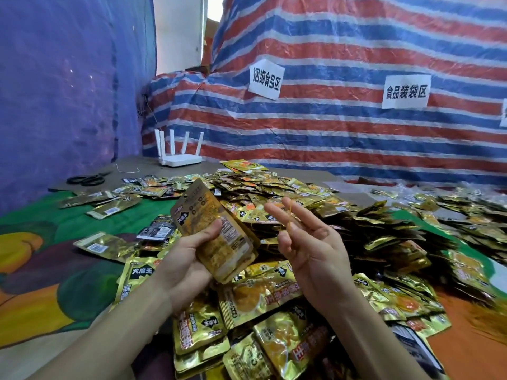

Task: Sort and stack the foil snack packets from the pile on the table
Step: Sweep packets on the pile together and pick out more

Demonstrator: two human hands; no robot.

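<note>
The left hand (189, 259) grips a tilted stack of gold foil snack packets (216, 229). Its thumb presses across the front face and its fingers curl behind, so the stack's lower edge sits in the palm and its top corner leans up and away to the left. The right hand (307, 242) is held palm-up just to the right, fingers spread and relaxed, holding no packet. A narrow gap separates its fingertips from the stack's right edge. Directly under both wrists and beyond both hands lies the large heaped pile of gold and orange foil packets (315, 196). It spills towards the person and runs far out to the right of the right hand, reaching the frame's edge. To the left of the left hand, a green, orange and purple fruit-patterned table cloth (55, 242) shows in wide bare patches between a few single loose packets (105, 244). This is the most open room near either hand. Further beyond the left hand, past the cloth's far edge, black-handled scissors (86, 180) lie on a brown board. A white router with upright antennas (179, 157) stands near the back corner. A blue-purple tarpaulin wall (55, 91) closes the left side. A red, blue and white striped tarpaulin (356, 138) bearing white paper signs (406, 91) rises behind the pile.
</note>
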